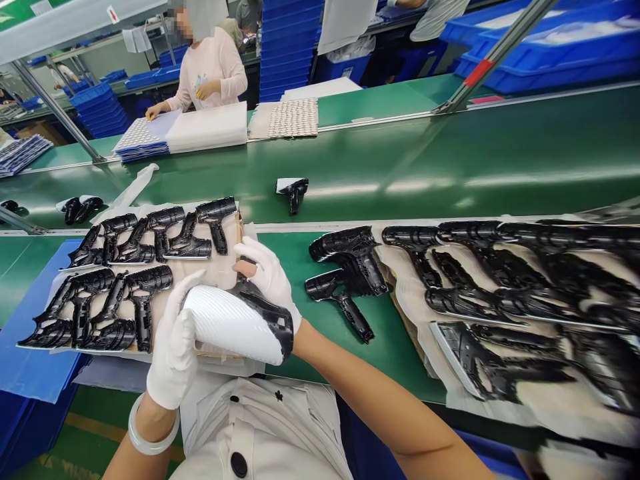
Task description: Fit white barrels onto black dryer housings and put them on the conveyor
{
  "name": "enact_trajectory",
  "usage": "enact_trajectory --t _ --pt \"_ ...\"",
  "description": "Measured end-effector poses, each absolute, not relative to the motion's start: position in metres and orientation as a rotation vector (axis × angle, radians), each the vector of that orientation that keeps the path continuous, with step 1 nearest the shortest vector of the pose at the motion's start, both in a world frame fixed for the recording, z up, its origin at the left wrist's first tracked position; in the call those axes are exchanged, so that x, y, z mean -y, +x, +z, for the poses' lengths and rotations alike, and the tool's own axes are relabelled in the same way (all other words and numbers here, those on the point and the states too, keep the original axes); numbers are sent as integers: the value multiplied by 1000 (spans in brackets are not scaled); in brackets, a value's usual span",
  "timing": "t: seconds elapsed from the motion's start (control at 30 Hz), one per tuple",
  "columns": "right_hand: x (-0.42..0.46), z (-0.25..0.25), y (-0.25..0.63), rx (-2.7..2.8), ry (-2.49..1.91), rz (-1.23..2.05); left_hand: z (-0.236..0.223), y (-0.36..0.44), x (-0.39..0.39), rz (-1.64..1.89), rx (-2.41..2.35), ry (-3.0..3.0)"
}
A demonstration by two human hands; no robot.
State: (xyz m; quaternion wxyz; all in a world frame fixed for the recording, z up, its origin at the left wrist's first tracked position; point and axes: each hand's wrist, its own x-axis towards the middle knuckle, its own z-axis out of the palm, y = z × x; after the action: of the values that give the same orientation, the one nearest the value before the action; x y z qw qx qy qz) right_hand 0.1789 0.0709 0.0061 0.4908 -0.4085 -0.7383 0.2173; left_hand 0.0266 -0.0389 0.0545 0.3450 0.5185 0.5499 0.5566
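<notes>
A hair dryer housing with a white ribbed barrel and black parts is held in front of my body, above the edge of the worktop. My left hand, in a white glove, is closed around the barrel's left end. On the far side, my gloved right hand grips the black part; some of its fingers are hidden, and a bare fingertip shows. Left of the housing, black hair dryer shell halves lie in two rows on a paper-lined board. Right of my right hand, loose black shell halves rest on the green worktop.
More shell halves cover a paper-lined stack on the right. Beyond runs a green conveyor carrying an assembled black-and-white housing. A co-worker stands across it, near stacked sheets. Metal posts rise from the line.
</notes>
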Motion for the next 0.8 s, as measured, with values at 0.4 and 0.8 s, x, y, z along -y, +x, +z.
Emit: enact_trajectory --t 0.4,0.8 --pt "-72 20 167 1737 -1193 566 66 50 42 1365 -1971 1861" --pt "-67 -16 161 1581 -1053 390 75 40 33 1385 -1929 1545"
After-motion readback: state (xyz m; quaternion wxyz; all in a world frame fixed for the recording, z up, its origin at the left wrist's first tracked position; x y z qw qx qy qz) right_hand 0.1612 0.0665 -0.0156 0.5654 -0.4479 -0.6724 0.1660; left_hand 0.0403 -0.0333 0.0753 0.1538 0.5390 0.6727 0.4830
